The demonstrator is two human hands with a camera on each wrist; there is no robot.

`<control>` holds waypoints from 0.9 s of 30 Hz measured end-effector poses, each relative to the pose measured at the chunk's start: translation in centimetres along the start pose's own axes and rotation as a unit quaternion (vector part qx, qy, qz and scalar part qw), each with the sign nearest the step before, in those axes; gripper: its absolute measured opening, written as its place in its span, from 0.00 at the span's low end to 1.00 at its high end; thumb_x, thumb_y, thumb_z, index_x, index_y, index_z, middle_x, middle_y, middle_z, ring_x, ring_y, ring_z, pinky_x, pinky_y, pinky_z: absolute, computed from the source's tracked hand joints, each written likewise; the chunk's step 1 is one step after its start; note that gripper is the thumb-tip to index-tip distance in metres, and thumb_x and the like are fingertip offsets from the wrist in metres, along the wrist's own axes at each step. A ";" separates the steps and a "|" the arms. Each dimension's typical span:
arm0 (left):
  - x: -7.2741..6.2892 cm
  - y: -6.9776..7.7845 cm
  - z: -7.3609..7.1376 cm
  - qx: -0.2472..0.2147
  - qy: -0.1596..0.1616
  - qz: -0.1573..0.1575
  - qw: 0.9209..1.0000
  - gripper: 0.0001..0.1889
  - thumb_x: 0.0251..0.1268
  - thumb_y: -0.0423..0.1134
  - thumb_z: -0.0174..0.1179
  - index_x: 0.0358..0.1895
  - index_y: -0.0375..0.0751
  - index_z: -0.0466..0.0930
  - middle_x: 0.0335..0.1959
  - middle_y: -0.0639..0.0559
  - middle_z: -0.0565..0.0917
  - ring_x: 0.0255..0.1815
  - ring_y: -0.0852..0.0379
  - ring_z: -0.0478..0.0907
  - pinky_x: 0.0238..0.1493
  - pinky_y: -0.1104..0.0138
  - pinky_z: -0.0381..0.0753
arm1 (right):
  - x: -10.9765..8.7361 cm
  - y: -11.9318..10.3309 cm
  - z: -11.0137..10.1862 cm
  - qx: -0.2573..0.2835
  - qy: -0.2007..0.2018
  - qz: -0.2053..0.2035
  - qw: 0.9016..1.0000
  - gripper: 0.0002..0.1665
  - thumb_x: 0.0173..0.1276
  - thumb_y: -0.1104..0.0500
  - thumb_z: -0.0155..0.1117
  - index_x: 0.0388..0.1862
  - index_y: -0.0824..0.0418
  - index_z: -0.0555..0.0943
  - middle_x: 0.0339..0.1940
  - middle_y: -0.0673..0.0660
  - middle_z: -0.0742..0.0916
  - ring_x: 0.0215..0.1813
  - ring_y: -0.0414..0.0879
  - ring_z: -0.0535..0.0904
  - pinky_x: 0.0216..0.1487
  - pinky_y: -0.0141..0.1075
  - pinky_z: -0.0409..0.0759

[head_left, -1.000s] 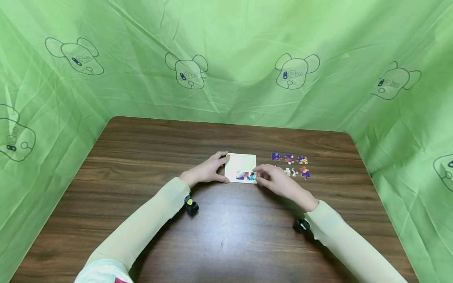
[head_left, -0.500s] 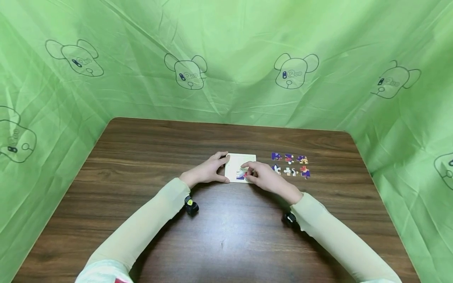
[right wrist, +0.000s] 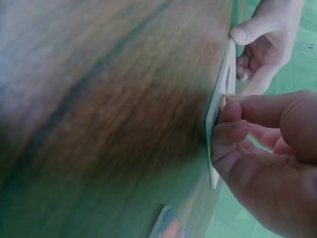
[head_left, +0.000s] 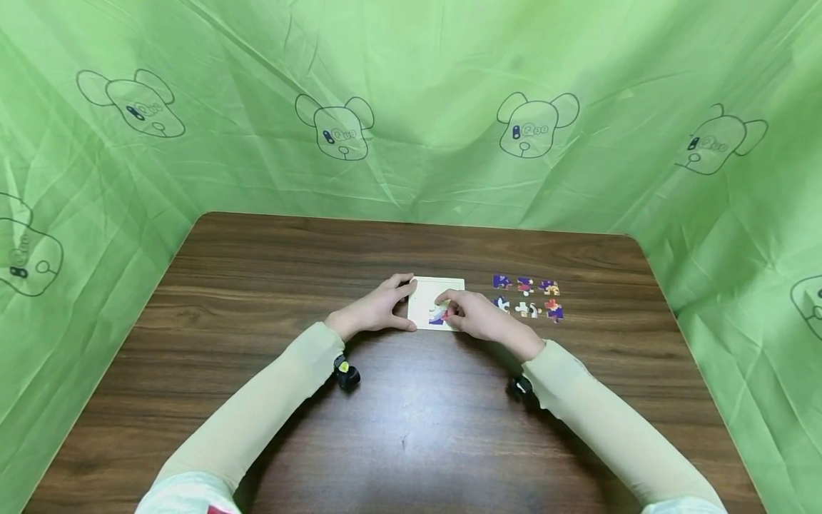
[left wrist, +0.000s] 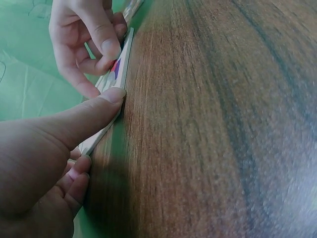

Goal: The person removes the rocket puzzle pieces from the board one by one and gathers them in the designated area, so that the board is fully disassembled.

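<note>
A pale puzzle tray [head_left: 420,296] lies flat on the brown table, with a few purple, white and red pieces fitted along its lower part. My left hand [head_left: 382,307] grips the tray's left side, thumb at the near corner and fingers at the far one. Over the tray's lower right bends my right hand [head_left: 481,316], its thumb and fingers curled at a red puzzle piece [head_left: 444,315]. The left wrist view shows the right thumb against that red and purple area. The right hand covers the tray's right portion.
To the right of the tray, several loose puzzle pieces [head_left: 524,284] lie in two rows on the wooden table [head_left: 289,257]. A green cloth [head_left: 424,143] with drawn bear heads hangs behind the table and along both sides.
The right hand has moved left from the tray's right edge to over the pieces inside it, then stays there. The left hand keeps its grip on the tray.
</note>
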State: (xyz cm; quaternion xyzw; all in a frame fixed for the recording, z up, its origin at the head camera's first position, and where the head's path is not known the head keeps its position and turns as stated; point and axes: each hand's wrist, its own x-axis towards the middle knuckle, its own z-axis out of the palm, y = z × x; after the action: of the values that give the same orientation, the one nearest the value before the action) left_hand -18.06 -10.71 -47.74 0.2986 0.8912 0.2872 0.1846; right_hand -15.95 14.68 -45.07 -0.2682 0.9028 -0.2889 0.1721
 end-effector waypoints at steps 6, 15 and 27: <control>0.1 0.0 0.0 0.000 -0.002 -0.001 1.000 0.53 0.65 0.50 0.74 0.82 0.31 0.51 0.84 0.35 0.50 0.84 0.38 0.49 0.80 0.50 0.56 | 0.3 0.0 -0.1 -0.004 -0.011 -0.001 1.000 0.18 0.71 0.70 0.62 0.60 0.65 0.79 0.34 0.52 0.84 0.32 0.41 0.76 0.40 0.38 0.78; -0.1 0.2 -0.1 0.000 -0.007 -0.002 1.000 0.52 0.65 0.50 0.74 0.82 0.30 0.51 0.84 0.35 0.50 0.83 0.38 0.49 0.80 0.50 0.57 | 0.5 -0.1 -0.1 0.004 -0.025 0.008 1.000 0.19 0.71 0.72 0.60 0.59 0.66 0.78 0.33 0.53 0.83 0.32 0.42 0.75 0.39 0.37 0.76; -0.1 0.2 -0.1 0.004 -0.006 -0.002 1.000 0.52 0.65 0.50 0.73 0.82 0.30 0.51 0.84 0.35 0.50 0.84 0.38 0.49 0.80 0.50 0.56 | 0.8 -0.4 0.0 -0.001 -0.038 0.027 0.999 0.18 0.72 0.71 0.60 0.59 0.66 0.76 0.36 0.55 0.83 0.36 0.45 0.77 0.45 0.41 0.78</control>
State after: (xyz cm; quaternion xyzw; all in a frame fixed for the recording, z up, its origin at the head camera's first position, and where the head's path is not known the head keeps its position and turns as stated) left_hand -17.96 -10.70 -47.50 0.2994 0.8917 0.2818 0.1891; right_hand -16.41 13.92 -44.95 -0.2545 0.9030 -0.2727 0.2134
